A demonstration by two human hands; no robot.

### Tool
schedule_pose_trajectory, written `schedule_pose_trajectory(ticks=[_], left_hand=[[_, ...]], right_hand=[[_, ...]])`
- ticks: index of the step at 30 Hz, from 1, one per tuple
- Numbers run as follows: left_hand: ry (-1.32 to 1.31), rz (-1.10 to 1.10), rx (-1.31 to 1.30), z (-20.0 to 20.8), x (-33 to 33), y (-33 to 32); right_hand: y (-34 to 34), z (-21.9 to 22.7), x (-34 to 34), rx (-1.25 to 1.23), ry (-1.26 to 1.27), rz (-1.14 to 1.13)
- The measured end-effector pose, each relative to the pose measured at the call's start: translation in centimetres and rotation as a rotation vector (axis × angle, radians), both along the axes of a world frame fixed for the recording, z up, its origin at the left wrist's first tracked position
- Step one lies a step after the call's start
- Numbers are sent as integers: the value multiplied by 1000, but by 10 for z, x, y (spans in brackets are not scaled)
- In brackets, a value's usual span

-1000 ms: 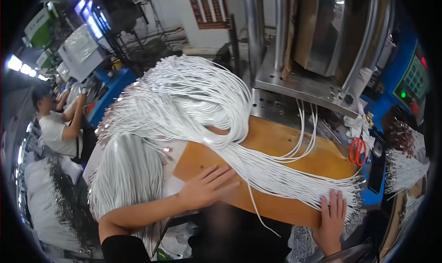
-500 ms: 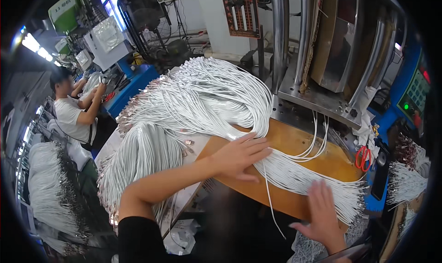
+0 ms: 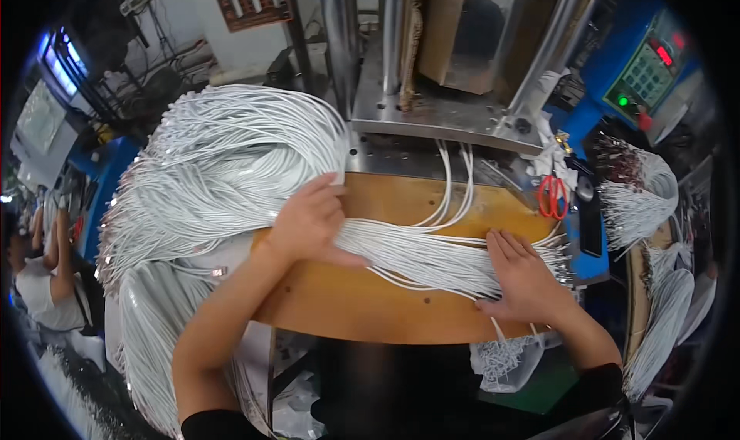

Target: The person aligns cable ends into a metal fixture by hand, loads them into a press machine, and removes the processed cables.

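Observation:
A wide bundle of white cables (image 3: pixel 416 255) lies across an amber-brown board (image 3: pixel 354 313), running right from a large looped pile of white cables (image 3: pixel 223 155). My left hand (image 3: pixel 312 220) rests over the bundle where it leaves the pile, fingers somewhat bent and thumb stretched out to the right. Near the cables' metal-tipped ends, my right hand (image 3: pixel 524 282) lies flat on top, fingers extended and thumb apart. Both hands are open and touch the cables. Some cables beneath the palms are hidden. A few separate white cables (image 3: pixel 462 186) curve from the machine down to the bundle.
Behind the board stands a press with steel columns (image 3: pixel 339 47) and a metal plate (image 3: pixel 447 128). Red-handled scissors (image 3: pixel 552 197) lie at right, below a blue control panel (image 3: pixel 644 78). More cable bundles (image 3: pixel 640 201) lie far right. A person (image 3: pixel 54 286) sits at far left.
The view has swung right, so the scene sits further left. My right hand has moved up onto the cable ends. The single cable that dangled off the board's front no longer hangs there.

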State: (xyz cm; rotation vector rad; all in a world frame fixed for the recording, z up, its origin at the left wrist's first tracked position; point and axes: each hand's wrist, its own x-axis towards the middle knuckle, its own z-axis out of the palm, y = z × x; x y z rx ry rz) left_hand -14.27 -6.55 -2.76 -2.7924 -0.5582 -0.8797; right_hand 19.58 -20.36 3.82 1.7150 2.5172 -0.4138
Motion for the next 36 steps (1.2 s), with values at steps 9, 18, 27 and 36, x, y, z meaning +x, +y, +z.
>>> schedule_pose_trajectory(ticks=[9, 18, 27, 36], left_hand=[[82, 229, 43, 4, 8, 31], [-20, 149, -199, 41, 75, -73], [130, 48, -490, 29, 149, -97], [7, 131, -674, 22, 65, -71]], right_hand=[[-7, 11, 60, -48, -157, -147], [-11, -17, 74, 366, 97, 53], [-26, -59, 40, 381, 113, -77], [-21, -55, 103, 500, 189, 94]])
